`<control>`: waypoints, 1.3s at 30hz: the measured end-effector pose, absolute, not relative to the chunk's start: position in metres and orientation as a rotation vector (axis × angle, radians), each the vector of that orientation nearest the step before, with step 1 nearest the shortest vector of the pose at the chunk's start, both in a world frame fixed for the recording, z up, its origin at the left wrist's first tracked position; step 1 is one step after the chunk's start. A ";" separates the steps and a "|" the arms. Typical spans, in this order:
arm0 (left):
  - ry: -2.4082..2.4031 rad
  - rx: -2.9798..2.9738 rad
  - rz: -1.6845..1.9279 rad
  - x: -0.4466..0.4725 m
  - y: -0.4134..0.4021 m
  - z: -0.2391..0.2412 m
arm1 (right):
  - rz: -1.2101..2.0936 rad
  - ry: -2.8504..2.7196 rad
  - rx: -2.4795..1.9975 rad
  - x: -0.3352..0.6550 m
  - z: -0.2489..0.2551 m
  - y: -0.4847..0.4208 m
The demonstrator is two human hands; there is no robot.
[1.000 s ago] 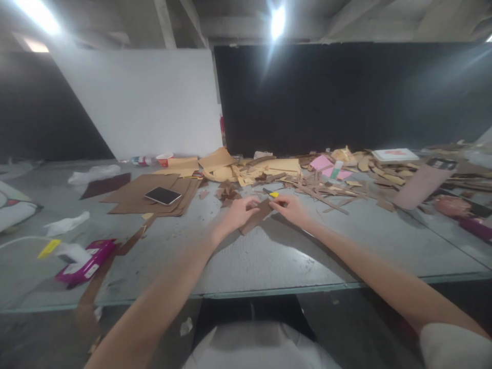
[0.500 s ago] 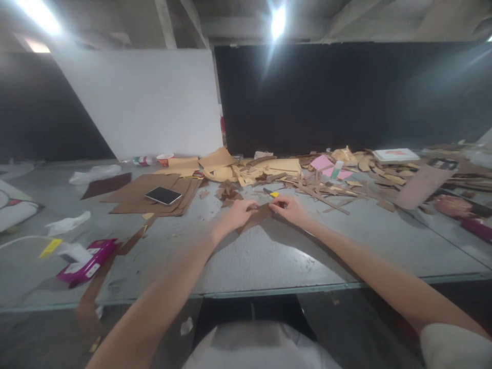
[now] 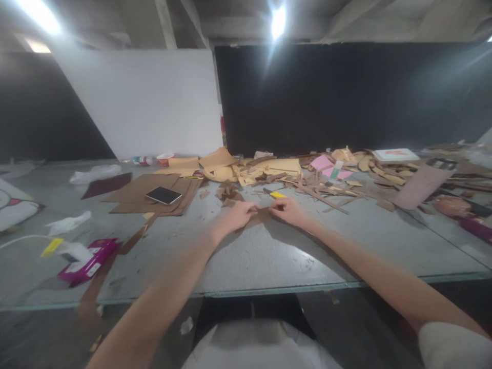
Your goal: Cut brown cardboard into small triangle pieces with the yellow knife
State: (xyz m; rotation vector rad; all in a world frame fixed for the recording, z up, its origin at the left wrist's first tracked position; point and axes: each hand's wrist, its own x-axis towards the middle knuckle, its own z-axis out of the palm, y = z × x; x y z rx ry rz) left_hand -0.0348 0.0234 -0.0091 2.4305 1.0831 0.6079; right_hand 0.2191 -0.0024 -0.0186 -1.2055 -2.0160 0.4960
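Note:
Between my two hands is a small piece of brown cardboard (image 3: 262,215), low over the grey table. My left hand (image 3: 242,214) pinches its left side, fingers closed. At the right side, my right hand (image 3: 288,211) has its fingers closed on the same piece. A yellow-handled craft knife (image 3: 277,195) lies just beyond my right hand. Behind my left hand sits a crumpled brown scrap (image 3: 229,192). The fingertips are partly blurred, and the hands cover the ends of the piece.
Brown sheets (image 3: 134,192) lie at the left with a phone (image 3: 164,195) on top. A purple packet (image 3: 89,264) is near the front left. Cardboard strips (image 3: 315,187) heap along the back. A pink tumbler (image 3: 421,187) stands tilted in view at the right.
The cardboard piece has tipped flatter and shows less of its face. My right hand has lowered slightly, and more of the knife's yellow handle shows.

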 end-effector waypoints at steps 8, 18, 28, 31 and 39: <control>1.071 2.535 0.683 -0.033 0.028 -0.021 | 0.624 -1.895 -1.373 0.216 -0.018 -0.003; 1.232 2.289 0.720 -0.031 0.027 -0.013 | 0.595 -1.869 -1.352 0.217 -0.017 -0.004; 1.227 2.362 0.680 -0.032 0.030 -0.015 | 0.600 -1.893 -1.331 0.218 -0.021 -0.002; 1.205 2.459 0.639 -0.031 0.033 -0.019 | 0.584 -1.867 -1.371 0.217 -0.024 -0.001; 1.160 2.444 0.678 -0.030 0.028 -0.017 | 0.575 -1.862 -1.371 0.219 -0.021 -0.002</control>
